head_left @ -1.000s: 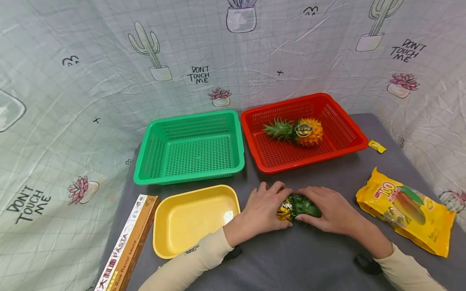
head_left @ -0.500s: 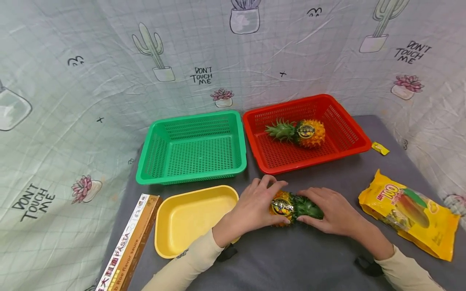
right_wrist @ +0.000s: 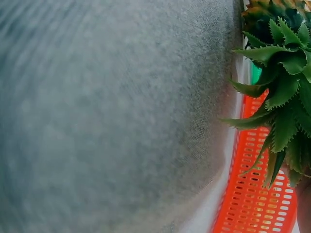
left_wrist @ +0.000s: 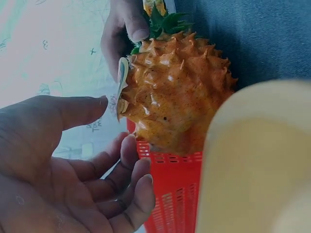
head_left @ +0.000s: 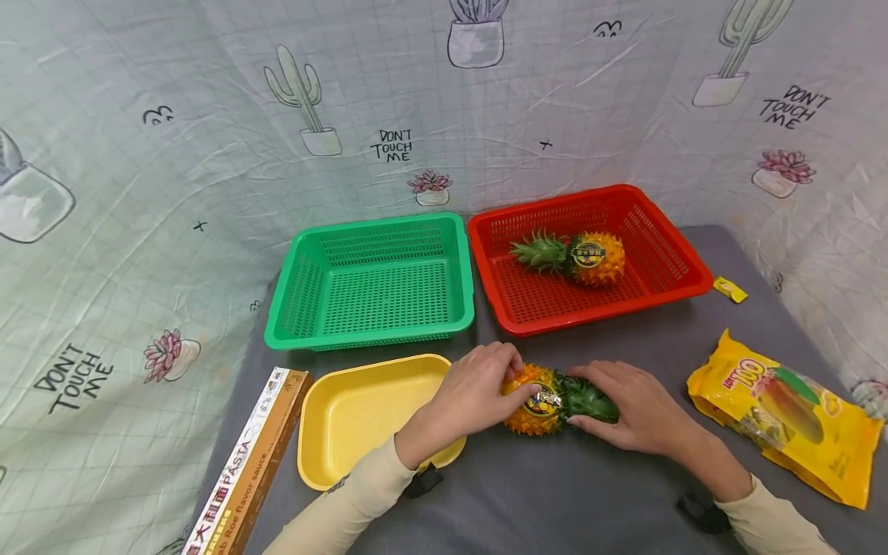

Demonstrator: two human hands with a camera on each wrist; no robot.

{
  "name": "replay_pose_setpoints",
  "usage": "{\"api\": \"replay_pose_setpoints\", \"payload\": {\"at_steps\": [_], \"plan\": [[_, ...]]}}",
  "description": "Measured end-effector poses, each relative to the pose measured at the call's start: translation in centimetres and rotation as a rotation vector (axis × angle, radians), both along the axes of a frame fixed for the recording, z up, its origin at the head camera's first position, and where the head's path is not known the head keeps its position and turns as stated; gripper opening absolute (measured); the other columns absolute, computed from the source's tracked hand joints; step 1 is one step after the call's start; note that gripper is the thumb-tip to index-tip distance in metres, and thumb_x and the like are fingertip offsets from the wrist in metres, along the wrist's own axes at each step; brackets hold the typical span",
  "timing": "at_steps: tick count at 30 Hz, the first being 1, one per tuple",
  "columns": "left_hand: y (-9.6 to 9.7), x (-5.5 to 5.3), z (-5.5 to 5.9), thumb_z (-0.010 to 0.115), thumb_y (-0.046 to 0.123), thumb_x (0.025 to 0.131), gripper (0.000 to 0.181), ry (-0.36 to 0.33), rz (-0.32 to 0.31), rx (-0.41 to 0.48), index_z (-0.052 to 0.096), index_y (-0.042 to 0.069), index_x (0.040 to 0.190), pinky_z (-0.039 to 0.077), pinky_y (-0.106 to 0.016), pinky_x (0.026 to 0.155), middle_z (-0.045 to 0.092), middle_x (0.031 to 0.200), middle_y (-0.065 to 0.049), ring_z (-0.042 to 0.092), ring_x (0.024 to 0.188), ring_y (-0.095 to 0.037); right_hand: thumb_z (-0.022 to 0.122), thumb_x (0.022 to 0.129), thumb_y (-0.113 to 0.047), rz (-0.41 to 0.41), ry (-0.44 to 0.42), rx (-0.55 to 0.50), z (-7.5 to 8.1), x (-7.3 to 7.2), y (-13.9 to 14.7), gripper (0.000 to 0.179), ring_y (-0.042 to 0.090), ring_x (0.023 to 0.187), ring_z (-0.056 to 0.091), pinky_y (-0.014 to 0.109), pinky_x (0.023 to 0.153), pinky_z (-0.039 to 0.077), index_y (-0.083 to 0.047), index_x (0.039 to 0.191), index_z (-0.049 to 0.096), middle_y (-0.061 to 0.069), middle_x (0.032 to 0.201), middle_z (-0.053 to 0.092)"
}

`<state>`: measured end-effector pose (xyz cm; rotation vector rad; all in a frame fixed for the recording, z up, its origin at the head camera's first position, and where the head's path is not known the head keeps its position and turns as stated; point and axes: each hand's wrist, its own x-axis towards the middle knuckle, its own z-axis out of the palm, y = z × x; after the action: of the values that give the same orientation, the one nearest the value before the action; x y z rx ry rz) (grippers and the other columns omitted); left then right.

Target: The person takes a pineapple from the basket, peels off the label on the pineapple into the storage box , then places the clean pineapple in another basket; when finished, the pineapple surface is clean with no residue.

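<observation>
A small orange pineapple (head_left: pixel 530 423) with a round label lies sideways before me, its green crown to the right. My right hand (head_left: pixel 637 407) grips the crown; spiky leaves (right_wrist: pixel 284 92) fill the right side of the right wrist view. At the fruit's left end is my left hand (head_left: pixel 475 389), its thumb overlapping the label in the head view. From the left wrist, a small gap shows between that thumb and the pineapple (left_wrist: pixel 177 94), and the fingers bend loosely close to its base. A second pineapple (head_left: pixel 600 260) lies in the red basket (head_left: pixel 534 327) behind.
The green basket (head_left: pixel 371 339) stands at the back left, beside the red one. In front of it sits a yellow tub (head_left: pixel 308 432), with a pasta box (head_left: pixel 253 455) along its left. At right lie a yellow dried-mango bag (head_left: pixel 787 420) and a small yellow packet (head_left: pixel 731 289).
My left hand has drawn leftward off the pineapple's body, uncovering the label and more orange skin. The right hand stays on the crown. The head view has shifted slightly.
</observation>
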<state>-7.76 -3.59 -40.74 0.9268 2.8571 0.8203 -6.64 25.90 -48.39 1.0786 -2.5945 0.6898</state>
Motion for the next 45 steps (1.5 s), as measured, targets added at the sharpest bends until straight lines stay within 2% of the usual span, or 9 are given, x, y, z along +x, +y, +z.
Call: {"api": "replay_pose_setpoints", "payload": {"at_steps": [5, 10, 19, 24, 29, 35, 41, 45], "plan": [[-0.1, 0.0, -0.4, 0.079, 0.041, 0.096, 0.027, -0.009, -0.002, 0.009, 0.069, 0.017, 0.091, 0.042, -0.022, 0.063, 0.060, 0.083, 0.006, 0.049, 0.068, -0.005, 0.087, 0.084, -0.050, -0.012, -0.003, 0.003, -0.2, 0.1, -0.1, 0.063, 0.012, 0.100, 0.065, 0.045, 0.082, 0.058, -0.016, 0.133, 0.068, -0.005, 0.117, 0.068], [-0.1, 0.0, -0.6, 0.080, 0.039, 0.096, 0.025, -0.003, -0.001, 0.019, 0.067, 0.020, 0.086, 0.041, -0.022, 0.061, 0.059, 0.081, 0.006, 0.049, 0.066, -0.004, 0.088, 0.083, -0.051, -0.021, 0.005, 0.011, -0.2, 0.1, -0.1, 0.063, 0.013, 0.100, 0.066, 0.046, 0.082, 0.058, -0.016, 0.133, 0.068, -0.005, 0.116, 0.068], [-0.2, 0.1, -0.6, 0.081, 0.028, 0.096, 0.017, -0.014, -0.002, 0.068, 0.069, 0.020, 0.087, 0.043, -0.022, 0.062, 0.062, 0.083, 0.004, 0.051, 0.067, -0.002, 0.087, 0.083, -0.051, -0.015, 0.001, 0.009, -0.2, 0.0, -0.2, 0.064, 0.013, 0.101, 0.066, 0.046, 0.083, 0.058, -0.016, 0.133, 0.069, -0.005, 0.117, 0.068], [-0.3, 0.2, -0.5, 0.080, 0.027, 0.097, 0.015, -0.013, -0.016, 0.120, 0.070, 0.021, 0.088, 0.042, -0.020, 0.061, 0.059, 0.082, 0.012, 0.050, 0.065, 0.001, 0.088, 0.083, -0.051, -0.017, -0.004, 0.004, -0.2, 0.0, -0.2, 0.064, 0.012, 0.101, 0.065, 0.046, 0.082, 0.058, -0.016, 0.134, 0.068, -0.005, 0.117, 0.068], [-0.6, 0.4, 0.0, 0.077, 0.028, 0.100, 0.013, -0.073, -0.024, 0.182, 0.070, 0.022, 0.090, 0.041, -0.021, 0.055, 0.060, 0.077, 0.018, 0.048, 0.054, 0.001, 0.088, 0.083, -0.050, -0.016, -0.006, 0.003, -0.2, -0.1, -0.1, 0.064, 0.011, 0.100, 0.065, 0.045, 0.081, 0.058, -0.017, 0.134, 0.068, -0.006, 0.116, 0.067], [-1.7, 0.7, 0.8, 0.075, 0.027, 0.102, 0.011, -0.153, -0.015, 0.253, 0.071, 0.023, 0.093, 0.043, -0.023, 0.053, 0.063, 0.078, 0.016, 0.051, 0.054, -0.002, 0.087, 0.085, -0.049, -0.019, -0.009, 0.008, -0.3, 0.0, -0.1, 0.063, 0.012, 0.101, 0.065, 0.047, 0.082, 0.058, -0.017, 0.135, 0.067, -0.006, 0.118, 0.067], [-3.5, 0.5, 1.2, 0.074, 0.026, 0.102, 0.010, -0.206, 0.028, 0.290, 0.072, 0.022, 0.093, 0.043, -0.026, 0.053, 0.064, 0.078, 0.015, 0.054, 0.055, -0.008, 0.087, 0.085, -0.049, -0.028, -0.015, 0.018, -0.3, 0.1, -0.1, 0.063, 0.014, 0.103, 0.066, 0.048, 0.084, 0.057, -0.015, 0.135, 0.068, -0.005, 0.120, 0.067], [-5.1, 0.0, 1.4, 0.075, 0.026, 0.102, 0.011, -0.210, 0.068, 0.284, 0.072, 0.021, 0.092, 0.044, -0.028, 0.055, 0.066, 0.079, 0.012, 0.057, 0.059, -0.010, 0.088, 0.084, -0.049, -0.031, -0.016, 0.018, -0.3, 0.0, -0.1, 0.064, 0.013, 0.105, 0.065, 0.047, 0.085, 0.057, -0.017, 0.136, 0.068, -0.006, 0.120, 0.067]]}}
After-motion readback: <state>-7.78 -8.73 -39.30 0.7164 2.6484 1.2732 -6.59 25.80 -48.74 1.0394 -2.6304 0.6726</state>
